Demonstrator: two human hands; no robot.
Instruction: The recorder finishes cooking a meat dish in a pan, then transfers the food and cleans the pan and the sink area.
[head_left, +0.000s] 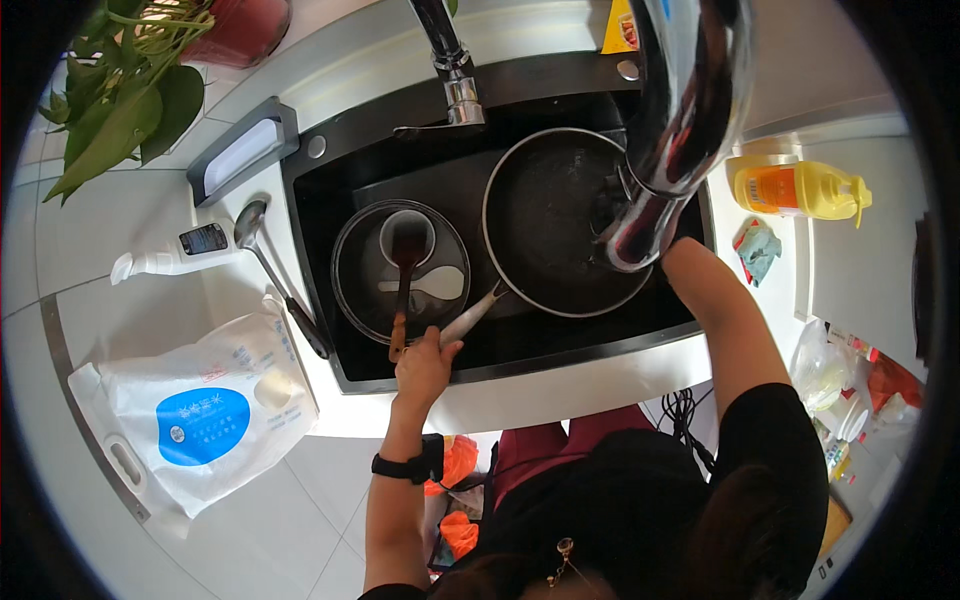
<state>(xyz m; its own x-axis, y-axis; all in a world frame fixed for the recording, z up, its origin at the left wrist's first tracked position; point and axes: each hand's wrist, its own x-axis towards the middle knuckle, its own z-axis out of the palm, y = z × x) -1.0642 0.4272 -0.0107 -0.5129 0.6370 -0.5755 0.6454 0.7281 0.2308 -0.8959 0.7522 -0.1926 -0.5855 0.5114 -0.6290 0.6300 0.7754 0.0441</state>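
Note:
My left hand (425, 367) is closed around the pale handle (472, 315) of a dark frying pan (551, 217) in the black sink (420, 176). The pan lies tilted toward the sink's right half. Of my right arm, the forearm and wrist reach to the pan's right rim; a large chrome spout (682, 112) close to the camera hides the hand. Left of the pan stands a round metal pot (339, 292). Within it are a small white cup (425, 221) and a white rice paddle (442, 283). A dark utensil with a wooden handle (397, 337) leans across the pot's rim.
A chrome faucet (461, 97) rises behind the sink. Left of it lie a ladle (281, 285), a white bottle (176, 251) and a white printed bag (217, 360). A yellow pump bottle (799, 191) and a folded cloth (759, 251) lie on the right. A leafy plant (120, 112) overhangs the back left.

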